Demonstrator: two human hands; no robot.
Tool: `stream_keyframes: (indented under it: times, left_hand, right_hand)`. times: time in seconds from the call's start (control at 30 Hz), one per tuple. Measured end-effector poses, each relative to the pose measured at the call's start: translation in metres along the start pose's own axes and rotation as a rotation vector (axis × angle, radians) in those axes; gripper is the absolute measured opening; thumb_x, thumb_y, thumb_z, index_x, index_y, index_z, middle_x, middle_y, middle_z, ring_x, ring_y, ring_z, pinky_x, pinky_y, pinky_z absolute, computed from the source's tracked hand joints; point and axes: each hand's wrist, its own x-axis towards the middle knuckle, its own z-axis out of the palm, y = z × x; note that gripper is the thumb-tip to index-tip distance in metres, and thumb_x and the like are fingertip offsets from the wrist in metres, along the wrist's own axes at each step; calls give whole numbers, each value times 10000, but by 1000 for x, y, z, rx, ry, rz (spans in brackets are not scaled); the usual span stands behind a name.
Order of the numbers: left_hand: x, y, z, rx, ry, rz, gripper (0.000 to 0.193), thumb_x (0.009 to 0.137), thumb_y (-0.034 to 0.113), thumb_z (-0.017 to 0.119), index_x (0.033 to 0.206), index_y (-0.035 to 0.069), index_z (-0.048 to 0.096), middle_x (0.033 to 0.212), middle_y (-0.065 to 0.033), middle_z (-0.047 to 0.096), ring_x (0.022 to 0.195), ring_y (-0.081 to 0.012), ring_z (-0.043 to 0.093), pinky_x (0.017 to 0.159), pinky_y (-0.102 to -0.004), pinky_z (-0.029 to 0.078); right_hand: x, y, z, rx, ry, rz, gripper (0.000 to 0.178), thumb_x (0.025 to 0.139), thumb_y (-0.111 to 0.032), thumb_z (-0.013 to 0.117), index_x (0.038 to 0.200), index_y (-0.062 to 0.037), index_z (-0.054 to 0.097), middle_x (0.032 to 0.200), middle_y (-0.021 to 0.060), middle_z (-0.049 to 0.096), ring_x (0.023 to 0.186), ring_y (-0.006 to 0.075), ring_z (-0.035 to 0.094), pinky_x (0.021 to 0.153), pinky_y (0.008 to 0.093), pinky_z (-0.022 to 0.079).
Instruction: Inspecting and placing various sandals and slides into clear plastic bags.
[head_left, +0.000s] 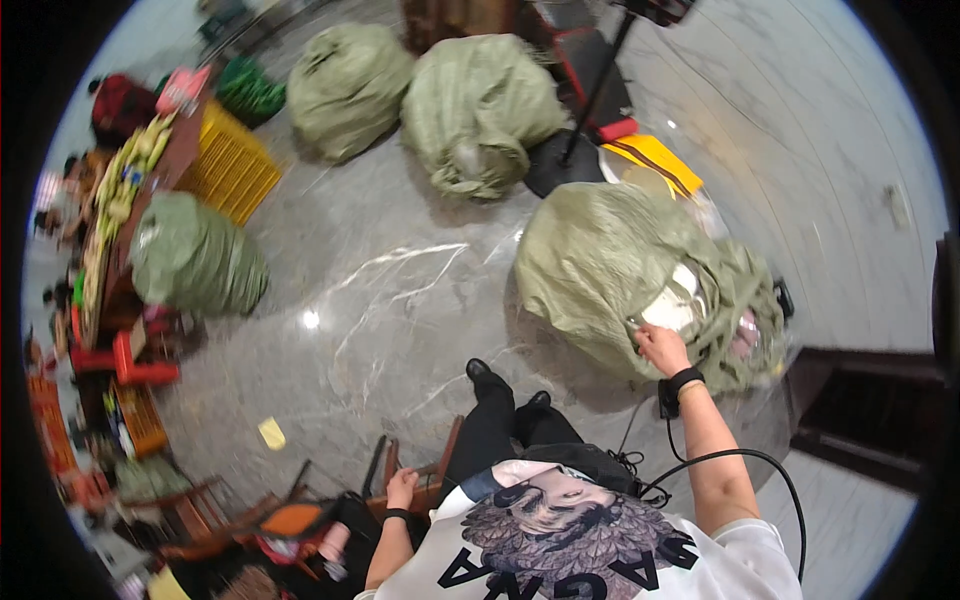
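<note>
A large pale green woven sack (pixel 590 250) lies on its side at the right, its mouth gathered loosely. White items (pixel 678 305) and something pink (pixel 745 335) show in the opening. My right hand (pixel 663 350) is closed at the sack's mouth, fingers pinching its edge beside the white items. Low at the left of my body, my left hand (pixel 402 487) has curled fingers next to a wooden chair (pixel 430 475). What it holds, if anything, is too small to make out. Both wrists wear dark bands, and a black cable (pixel 760 455) loops by my right arm.
Two more full sacks (pixel 480 110) stand at the back, another (pixel 195 255) at the left by a cluttered table and a yellow crate (pixel 235 165). A black stand base (pixel 555 160) and a yellow bag (pixel 655 160) sit behind my sack. Yellow paper (pixel 271 433) lies on the floor.
</note>
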Motion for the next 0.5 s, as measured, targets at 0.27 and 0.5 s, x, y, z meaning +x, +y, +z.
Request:
stream_keyframes:
  times: [0.27, 0.5]
  left_hand:
    - [136, 290, -20, 562, -119, 604, 340, 897, 251, 628, 1151, 25, 629, 1057, -171, 691, 997, -299, 665, 857, -383, 515]
    - [212, 521, 79, 1193, -237, 1191, 248, 883, 256, 603, 1024, 55, 642, 908, -168, 681, 887, -364, 647, 798, -453, 516]
  right_hand:
    - [-109, 82, 67, 204, 106, 230, 271, 896, -288, 527, 913, -55, 664, 679, 74, 677, 623, 209, 668, 615, 344, 516]
    - [-188, 58, 150, 598, 259, 698, 284, 897, -301, 538, 966, -50, 653, 779, 127, 687, 791, 337, 659, 724, 421, 495]
